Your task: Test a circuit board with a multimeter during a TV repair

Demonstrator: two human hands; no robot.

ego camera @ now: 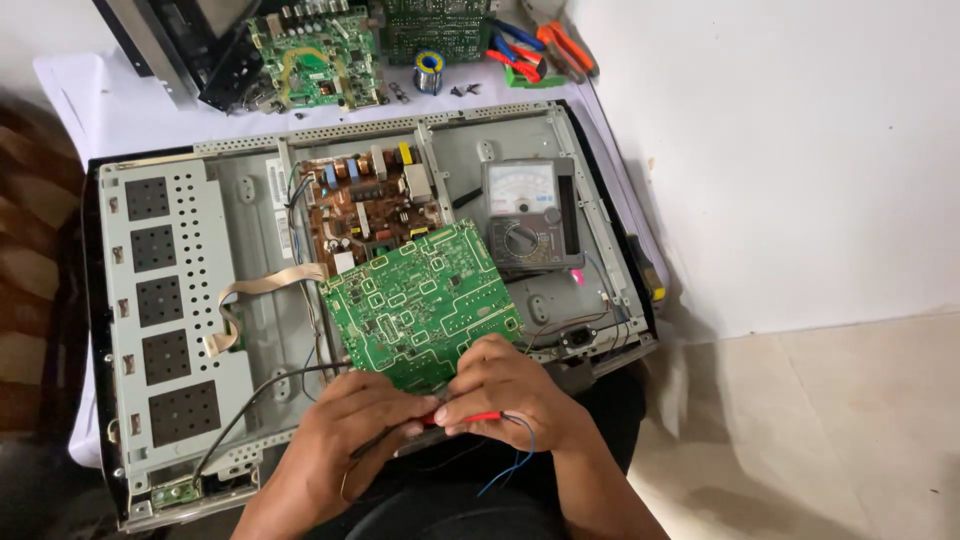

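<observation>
A flat-screen set's opened metal chassis (pixel 180 300) is filling the centre and left of the frame, lying back-side up on a pale sheet. A green circuit board (pixel 420 305) is tilting across its lower middle, overlapping a brown power board (pixel 365 210) just above it. An analogue multimeter (pixel 530 215) is resting inside the chassis at upper right of centre. At the bottom centre, the person's left hand (pixel 345 435) and right hand (pixel 510 395) are meeting fingertip to fingertip, both pinching a slim red probe (pixel 470 418) at the green board's near edge. Red-handled pliers (pixel 520 55) are lying at the top.
</observation>
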